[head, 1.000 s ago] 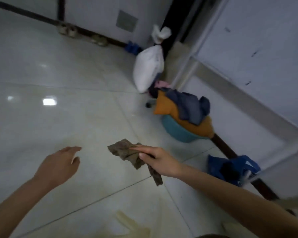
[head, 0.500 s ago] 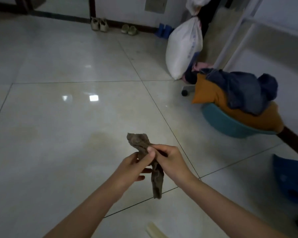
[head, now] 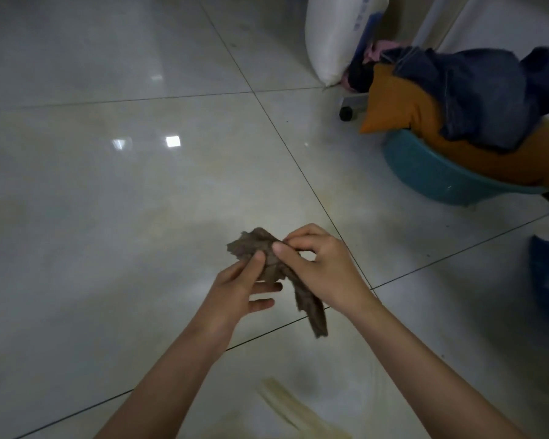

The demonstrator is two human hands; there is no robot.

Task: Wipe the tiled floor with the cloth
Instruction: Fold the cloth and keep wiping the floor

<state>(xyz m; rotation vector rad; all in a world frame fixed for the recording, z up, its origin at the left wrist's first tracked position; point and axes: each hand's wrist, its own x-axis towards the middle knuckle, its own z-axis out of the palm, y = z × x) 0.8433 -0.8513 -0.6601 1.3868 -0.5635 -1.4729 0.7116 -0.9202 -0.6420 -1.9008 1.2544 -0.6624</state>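
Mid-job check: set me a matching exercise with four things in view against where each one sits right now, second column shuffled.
Things:
1. cloth
2. teal basin
3. white sack
4. orange fabric

Places:
A. standing on the tiled floor at the top of the view
B. draped over the basin's rim, under a dark blue garment
C. pinched between the left hand and the right hand
D. on the floor at right, heaped full

Pairs: 1-C, 2-D, 3-A, 4-B.

cloth (head: 268,261) between both hands, above floor (head: 108,217) | basin (head: 431,175) far right, clothes (head: 476,99) in it | sack (head: 336,36) behind
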